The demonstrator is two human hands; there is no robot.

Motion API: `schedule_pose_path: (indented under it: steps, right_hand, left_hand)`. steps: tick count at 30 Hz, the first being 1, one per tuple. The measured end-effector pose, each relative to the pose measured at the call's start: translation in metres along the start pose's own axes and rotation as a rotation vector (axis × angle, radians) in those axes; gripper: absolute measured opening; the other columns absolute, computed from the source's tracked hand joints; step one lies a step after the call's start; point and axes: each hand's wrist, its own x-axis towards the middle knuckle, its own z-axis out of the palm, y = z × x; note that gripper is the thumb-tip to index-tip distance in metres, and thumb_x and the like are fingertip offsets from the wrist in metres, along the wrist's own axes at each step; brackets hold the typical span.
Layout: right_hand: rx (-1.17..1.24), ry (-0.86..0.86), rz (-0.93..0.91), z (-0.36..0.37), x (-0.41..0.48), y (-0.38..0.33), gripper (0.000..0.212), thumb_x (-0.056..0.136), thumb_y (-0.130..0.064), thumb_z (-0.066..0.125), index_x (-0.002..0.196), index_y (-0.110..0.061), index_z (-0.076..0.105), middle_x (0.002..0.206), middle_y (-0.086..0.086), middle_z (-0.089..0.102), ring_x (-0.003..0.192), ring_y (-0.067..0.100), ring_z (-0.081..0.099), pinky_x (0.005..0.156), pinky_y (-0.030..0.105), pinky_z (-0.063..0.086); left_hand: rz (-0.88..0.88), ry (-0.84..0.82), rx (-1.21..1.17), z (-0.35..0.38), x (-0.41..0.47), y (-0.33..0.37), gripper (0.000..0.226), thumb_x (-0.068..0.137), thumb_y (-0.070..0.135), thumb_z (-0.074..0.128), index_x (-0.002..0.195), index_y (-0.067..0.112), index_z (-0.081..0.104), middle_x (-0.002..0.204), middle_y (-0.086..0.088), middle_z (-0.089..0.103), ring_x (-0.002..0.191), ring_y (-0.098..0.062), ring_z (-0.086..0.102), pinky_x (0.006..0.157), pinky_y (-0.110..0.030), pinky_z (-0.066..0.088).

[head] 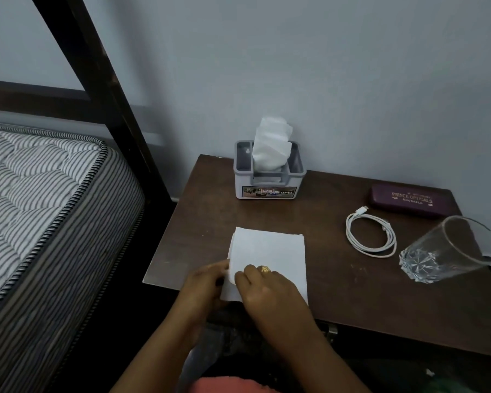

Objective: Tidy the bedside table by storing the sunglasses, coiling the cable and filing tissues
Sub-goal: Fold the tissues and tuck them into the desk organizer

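A white tissue [270, 251] lies flat near the front edge of the brown bedside table [352, 285]. My left hand [203, 285] pinches its near left corner, and my right hand [267, 290], with a gold ring, presses down on its near edge. At the back stands a grey tissue holder [268, 180] with white tissues [271, 143] sticking up out of it. A white cable [370, 232] lies coiled at the right. Behind it rests a shut dark purple glasses case [408, 201]. No sunglasses are visible.
A clear drinking glass [448, 251] stands at the table's right edge, close to the cable. A striped mattress [40, 199] and a dark bed post [102, 89] are on the left. A pale wall runs behind the table.
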Motion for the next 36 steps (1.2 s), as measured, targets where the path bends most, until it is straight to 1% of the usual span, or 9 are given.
schedule_pose_path:
  steps: [6,12,16,19,21,26,28,30,36]
  right_hand:
    - [0.013,-0.026,-0.037,0.001,0.0,-0.008,0.02,0.057,-0.015,0.079,0.071,-0.02,0.066,0.06,-0.005,0.058,0.052,0.009,0.055,0.046,0.021,0.045]
    - [0.257,-0.048,0.241,-0.008,-0.005,-0.022,0.013,0.08,-0.039,0.065,0.084,-0.027,0.066,0.072,-0.01,0.063,0.061,0.006,0.06,0.051,0.017,0.048]
    - [1.026,-0.082,0.86,-0.04,-0.015,-0.029,0.034,0.092,-0.046,0.044,0.086,-0.022,0.066,0.08,-0.007,0.066,0.075,0.005,0.062,0.067,0.02,0.052]
    - [1.859,-0.148,1.464,-0.05,-0.022,-0.034,0.038,0.094,-0.028,0.047,0.078,0.001,0.064,0.055,0.009,0.065,0.053,0.019,0.062,0.045,0.023,0.051]
    - [2.158,-0.08,1.603,-0.048,-0.027,-0.035,0.038,0.095,-0.024,0.045,0.087,0.009,0.063,0.058,0.017,0.068,0.063,0.028,0.064,0.041,0.023,0.052]
    - [2.737,-0.019,1.502,-0.046,-0.013,-0.043,0.034,0.091,-0.022,0.051,0.097,0.01,0.06,0.08,0.031,0.07,0.066,0.039,0.07,0.047,0.04,0.058]
    - [2.855,-0.088,1.378,-0.05,-0.004,-0.051,0.053,0.073,-0.03,0.07,0.103,0.013,0.061,0.085,0.031,0.07,0.068,0.04,0.07,0.05,0.043,0.058]
    - [2.824,-0.079,1.274,-0.052,0.0,-0.051,0.067,0.072,-0.041,0.057,0.119,0.006,0.056,0.102,0.027,0.069,0.085,0.037,0.07,0.061,0.04,0.059]
    - [2.823,0.3,0.886,-0.065,-0.026,-0.003,0.053,0.093,-0.049,0.041,0.129,-0.013,0.054,0.135,0.015,0.053,0.125,0.035,0.049,0.107,0.052,0.035]
  left_hand:
    - [-0.033,0.021,-0.095,0.002,0.002,0.0,0.038,0.094,0.04,0.045,0.101,0.015,0.072,0.096,-0.005,0.076,0.086,-0.018,0.073,0.065,-0.029,0.054]
    - [-0.048,0.052,-0.104,0.001,0.007,0.0,0.024,0.086,0.027,0.063,0.085,0.004,0.069,0.074,-0.01,0.072,0.064,-0.021,0.068,0.052,-0.025,0.052]
    - [-0.018,0.098,-0.01,0.005,0.01,0.005,0.019,0.085,0.019,0.064,0.085,0.0,0.066,0.083,-0.019,0.072,0.071,-0.028,0.066,0.062,-0.032,0.055]
    - [0.047,0.104,0.014,0.011,0.007,0.018,0.016,0.086,0.018,0.063,0.079,0.004,0.065,0.078,-0.013,0.07,0.066,-0.022,0.064,0.056,-0.029,0.052]
    - [0.08,0.06,-0.023,0.019,-0.001,0.034,0.017,0.087,0.016,0.062,0.087,0.001,0.067,0.08,-0.012,0.071,0.062,-0.018,0.065,0.051,-0.025,0.052]
    - [0.09,-0.104,-0.203,0.041,-0.039,0.087,0.038,0.082,0.017,0.062,0.111,-0.007,0.063,0.111,-0.028,0.067,0.101,-0.037,0.065,0.083,-0.041,0.054]
    - [0.099,-0.178,-0.279,0.043,-0.058,0.106,0.037,0.076,0.018,0.063,0.104,-0.005,0.067,0.103,-0.024,0.071,0.093,-0.031,0.07,0.076,-0.037,0.058]
    - [0.114,-0.254,-0.31,0.041,-0.076,0.118,0.03,0.076,0.018,0.063,0.095,-0.003,0.072,0.094,-0.018,0.075,0.077,-0.021,0.073,0.066,-0.03,0.061]
    - [0.248,-0.05,0.019,0.013,-0.092,0.096,0.033,0.082,0.024,0.061,0.097,-0.004,0.065,0.102,-0.024,0.07,0.083,-0.028,0.065,0.07,-0.033,0.054]
